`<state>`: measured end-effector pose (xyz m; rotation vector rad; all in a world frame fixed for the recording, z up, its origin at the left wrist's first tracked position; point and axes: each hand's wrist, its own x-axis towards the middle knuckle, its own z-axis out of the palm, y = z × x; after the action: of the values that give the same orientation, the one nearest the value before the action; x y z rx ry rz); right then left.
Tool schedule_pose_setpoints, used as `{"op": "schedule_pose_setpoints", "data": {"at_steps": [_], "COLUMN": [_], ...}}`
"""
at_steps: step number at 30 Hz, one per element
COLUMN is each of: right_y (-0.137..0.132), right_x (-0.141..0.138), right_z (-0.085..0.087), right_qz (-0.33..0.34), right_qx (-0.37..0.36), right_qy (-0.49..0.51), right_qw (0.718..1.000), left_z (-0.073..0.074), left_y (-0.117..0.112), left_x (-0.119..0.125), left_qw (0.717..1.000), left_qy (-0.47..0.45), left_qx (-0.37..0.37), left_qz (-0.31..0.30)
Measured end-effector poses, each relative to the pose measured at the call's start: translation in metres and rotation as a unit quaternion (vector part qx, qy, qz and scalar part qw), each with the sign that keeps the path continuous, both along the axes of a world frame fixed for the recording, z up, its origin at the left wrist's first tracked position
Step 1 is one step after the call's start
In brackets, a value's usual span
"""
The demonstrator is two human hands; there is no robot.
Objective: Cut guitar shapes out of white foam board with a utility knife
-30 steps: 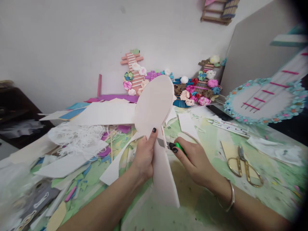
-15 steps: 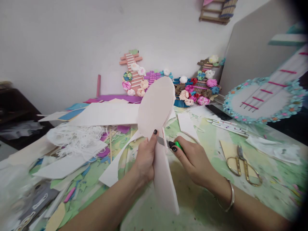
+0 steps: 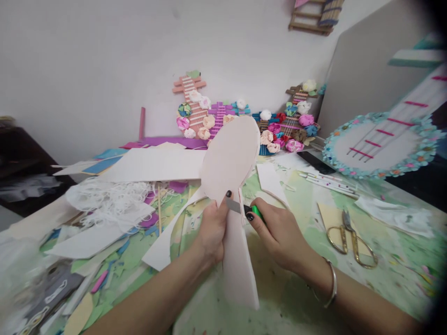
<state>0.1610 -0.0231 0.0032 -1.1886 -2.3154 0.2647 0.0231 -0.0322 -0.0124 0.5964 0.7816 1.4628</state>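
Observation:
My left hand (image 3: pixel 211 228) grips a pale pink foam cutout (image 3: pixel 230 160) at its narrow neck, thumb on the front. The cutout has a rounded oval top and a long flared stem (image 3: pixel 237 265) reaching down to the table. My right hand (image 3: pixel 279 232) is closed round a green-handled craft knife (image 3: pixel 253 211). Its blade (image 3: pixel 233 206) lies against the cutout's neck right beside my left thumb.
Gold scissors (image 3: pixel 351 238) lie right of my hand on a paint-stained green table (image 3: pixel 307 195). White foam sheets (image 3: pixel 153 165), a heap of white string (image 3: pixel 108 197) and coloured scraps crowd the left. Flowered stick crafts (image 3: pixel 240 118) line the back wall; a round blue-trimmed piece (image 3: pixel 379 146) stands right.
The cutout's oval top has tilted a little to the right. The knife blade has stayed at the neck, with both hands shifting slightly.

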Motion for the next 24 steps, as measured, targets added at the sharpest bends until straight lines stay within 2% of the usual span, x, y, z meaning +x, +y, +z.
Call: {"op": "schedule_pose_setpoints", "data": {"at_steps": [6, 14, 24], "right_y": [0.006, 0.009, 0.003], "right_x": [0.005, 0.004, 0.002], "right_z": [0.0, -0.003, -0.003], "right_qz": [-0.004, -0.003, -0.011], "right_qx": [0.003, 0.004, -0.006], "right_qy": [0.009, 0.014, 0.016], "right_qw": [1.0, 1.0, 1.0], "left_z": [0.006, 0.007, -0.005], "left_y": [-0.001, -0.001, -0.001], "left_x": [-0.002, -0.002, 0.005], "left_qw": [0.999, 0.999, 0.999], "left_qy": [0.011, 0.015, 0.007], "left_qx": [-0.041, -0.032, -0.03], "left_qz": [0.007, -0.004, -0.033]}}
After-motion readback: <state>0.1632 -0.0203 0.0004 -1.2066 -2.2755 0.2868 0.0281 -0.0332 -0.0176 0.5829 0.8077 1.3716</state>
